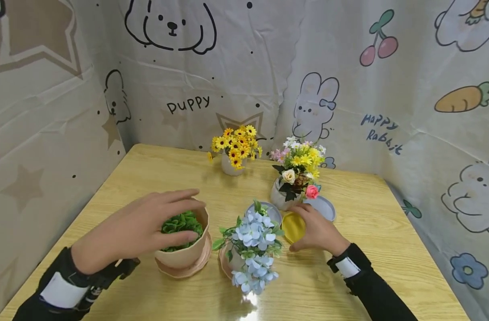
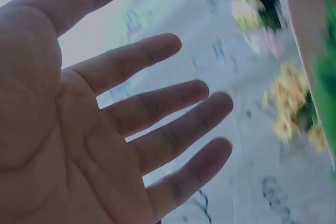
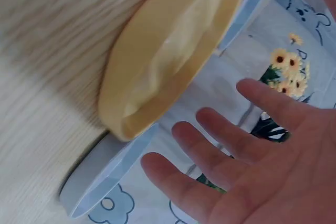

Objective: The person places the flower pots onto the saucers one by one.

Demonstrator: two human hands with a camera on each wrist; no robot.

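Observation:
My left hand (image 1: 148, 223) hovers with spread fingers over a cream pot (image 1: 184, 258) that holds a leafy green plant (image 1: 176, 225). Under that pot is a pink saucer (image 1: 202, 261). In the left wrist view the palm (image 2: 94, 135) shows bare, and the pot's rim passes at the right edge. At the right, my right hand (image 1: 321, 232) reaches around a yellow round dish (image 1: 293, 227), thumb on the near side. The right wrist view shows its fingers (image 3: 210, 156) extended and apart from the yellow dish, which lies on the table.
Light-blue flowers (image 1: 254, 236) in a pot stand on another pink saucer (image 1: 225, 263) between the hands. Two grey-blue dishes lie by the yellow one, the right one (image 1: 322, 206) beside a mixed bouquet pot (image 1: 280, 196). Yellow flowers (image 1: 236, 145) stand at the back. Printed curtains (image 1: 244, 62) enclose the table.

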